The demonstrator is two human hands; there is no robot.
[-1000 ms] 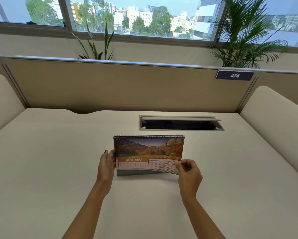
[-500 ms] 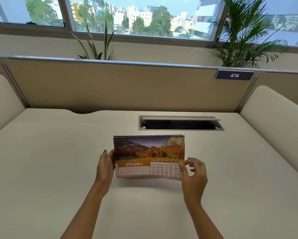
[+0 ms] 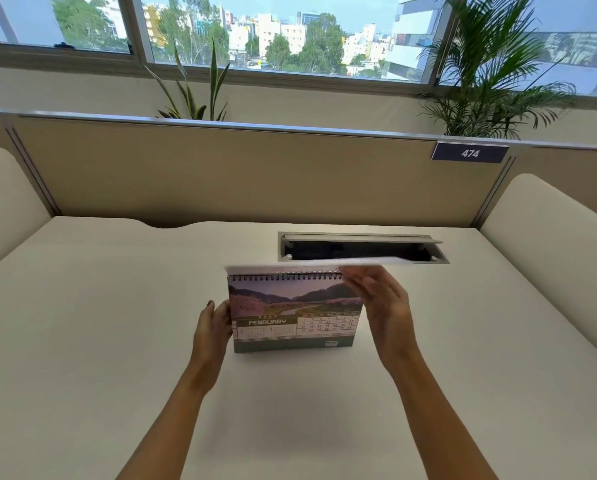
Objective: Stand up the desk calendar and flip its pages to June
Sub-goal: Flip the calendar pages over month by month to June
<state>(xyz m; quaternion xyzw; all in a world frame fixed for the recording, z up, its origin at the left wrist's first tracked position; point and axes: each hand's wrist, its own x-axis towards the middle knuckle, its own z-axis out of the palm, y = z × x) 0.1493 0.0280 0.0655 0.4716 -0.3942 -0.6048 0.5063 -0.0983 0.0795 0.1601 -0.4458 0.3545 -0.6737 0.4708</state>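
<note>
The spiral-bound desk calendar (image 3: 292,318) stands upright on the white desk (image 3: 99,341), showing the FEBRUARY page with a pink-blossom landscape. My left hand (image 3: 211,332) holds its left edge. My right hand (image 3: 382,306) is raised at the calendar's upper right, fingers under the lifted January page (image 3: 311,264), which lies nearly flat, edge-on, above the spiral binding. The back of the calendar is hidden.
An open cable slot (image 3: 361,247) is cut into the desk just behind the calendar. A beige partition (image 3: 255,174) with a "474" tag (image 3: 469,153) closes the back; padded dividers (image 3: 553,223) stand at both sides. Plants (image 3: 491,71) sit behind the partition.
The January page has been lifted from its bottom edge by my right hand and swung up over the spiral, uncovering February. My left hand stayed on the left edge.
</note>
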